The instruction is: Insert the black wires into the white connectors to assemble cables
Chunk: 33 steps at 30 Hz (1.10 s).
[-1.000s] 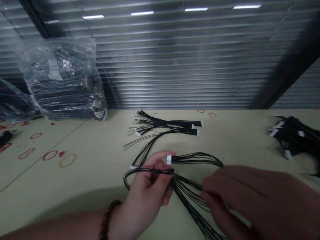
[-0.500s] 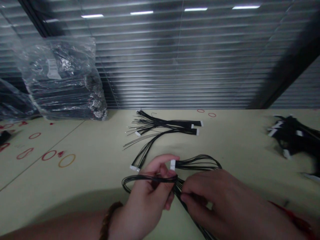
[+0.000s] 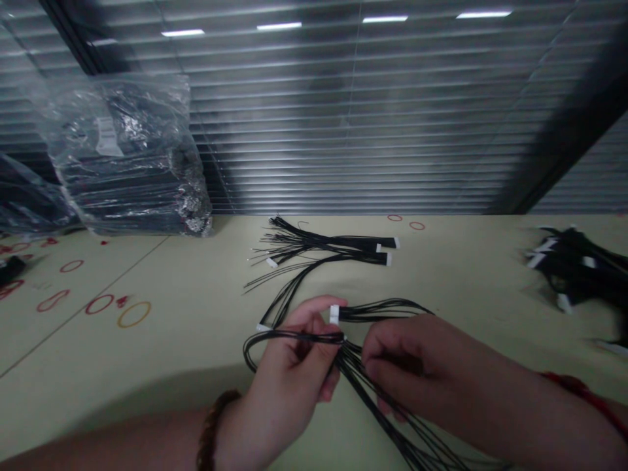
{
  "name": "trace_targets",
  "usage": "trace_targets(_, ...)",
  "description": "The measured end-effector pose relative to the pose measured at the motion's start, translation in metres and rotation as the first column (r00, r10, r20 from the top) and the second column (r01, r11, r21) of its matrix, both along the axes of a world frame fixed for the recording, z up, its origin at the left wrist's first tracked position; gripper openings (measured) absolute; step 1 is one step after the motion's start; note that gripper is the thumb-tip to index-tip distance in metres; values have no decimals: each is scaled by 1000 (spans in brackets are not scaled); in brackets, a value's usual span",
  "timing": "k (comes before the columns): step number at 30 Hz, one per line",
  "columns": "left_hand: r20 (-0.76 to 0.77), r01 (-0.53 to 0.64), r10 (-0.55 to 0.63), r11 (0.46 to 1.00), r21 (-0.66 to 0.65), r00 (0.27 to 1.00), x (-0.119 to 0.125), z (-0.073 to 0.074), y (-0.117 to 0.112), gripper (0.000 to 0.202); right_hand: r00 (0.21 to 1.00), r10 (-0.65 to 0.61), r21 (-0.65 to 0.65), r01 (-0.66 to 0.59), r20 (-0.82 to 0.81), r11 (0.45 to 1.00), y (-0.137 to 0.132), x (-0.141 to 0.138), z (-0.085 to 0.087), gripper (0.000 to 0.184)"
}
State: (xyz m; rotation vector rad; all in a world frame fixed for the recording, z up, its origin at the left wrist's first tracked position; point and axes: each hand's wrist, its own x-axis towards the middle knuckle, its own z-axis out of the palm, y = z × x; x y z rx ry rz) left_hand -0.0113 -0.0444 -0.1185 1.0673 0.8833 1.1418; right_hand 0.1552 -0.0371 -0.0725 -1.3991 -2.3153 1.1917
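Note:
My left hand [image 3: 294, 369] pinches a bundle of thin black wires [image 3: 289, 337] that loops out to its left, with a white connector [image 3: 333, 314] at the thumb tip. My right hand [image 3: 417, 373] is closed on the same wires just to the right, where they fan downward [image 3: 392, 425] toward the bottom edge. A second loop of the wires [image 3: 392, 306] arcs above my right hand. Both hands hover low over the pale yellow-green table [image 3: 196, 314].
More black wire harnesses with white connectors [image 3: 333, 248] lie farther back at the centre. A pile of harnesses [image 3: 574, 268] sits at the right edge. Clear plastic bags of wires [image 3: 132, 163] stand back left. Red and yellow rubber bands [image 3: 132, 315] lie scattered left.
My right hand has moved in from the right and closed on the fanned wires beside my left hand. The left hand has kept its pinch, shifting only slightly.

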Motion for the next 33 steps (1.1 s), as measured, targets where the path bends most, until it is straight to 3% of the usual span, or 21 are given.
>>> trace_targets(6, -21, -14, 13, 999, -44, 1000, 0, 2, 1, 27, 1000, -15, 197, 12, 17, 980, -5, 2, -6, 14)
trace_targets(10, -16, -7, 6, 999, -42, 1000, 0, 0, 0, 28, 999, -10, 218, -1, 49, 976, -9, 0, -6, 18)
trace_targets(15, 5, 6, -6, 1000, -16, 1000, 0, 0, -1, 23, 984, -72, 289, 22, 163, 957, -13, -3, -4, 9)
trace_targets(18, -5, 3, -3, 1000, -22, 1000, -1, 1, -2, 23, 989, -68, 325, 21, 132, 946, -13, -2, -4, 13)
trace_targets(22, -3, 4, -4, 999, -42, 1000, 0, 1, -2, 26, 998, -41, 248, 25, 56, 968, -11, -1, -3, 14)
trace_targets(26, -12, 14, -14, 999, -33, 1000, 1, 0, -2, 25, 996, -83, 277, 72, 28, 958, -7, 1, 5, 15)
trace_targets(27, -19, 12, -13, 999, -30, 1000, 1, 1, -1, 24, 998, -67, 226, 67, -7, 972, -5, 4, 9, 14)
trace_targets(29, -29, -1, 1, 1000, -27, 1000, 1, 0, -1, 23, 989, -8, -25, 5, -147, 1000, 1, 15, 19, 18)
trace_targets(31, -28, -11, 10, 1000, -30, 1000, 1, 0, 0, 22, 954, 3, -267, -87, -298, 960, 10, 33, 30, 28)
trace_targets(32, -24, -13, 12, 999, -33, 1000, 0, 0, 0, 22, 946, 0, -245, -84, -325, 966, 15, 44, 35, 35)
trace_targets(33, -17, -12, 11, 999, -36, 1000, 0, -1, 0, 23, 959, -54, -37, 45, -280, 998, 21, 54, 39, 41)
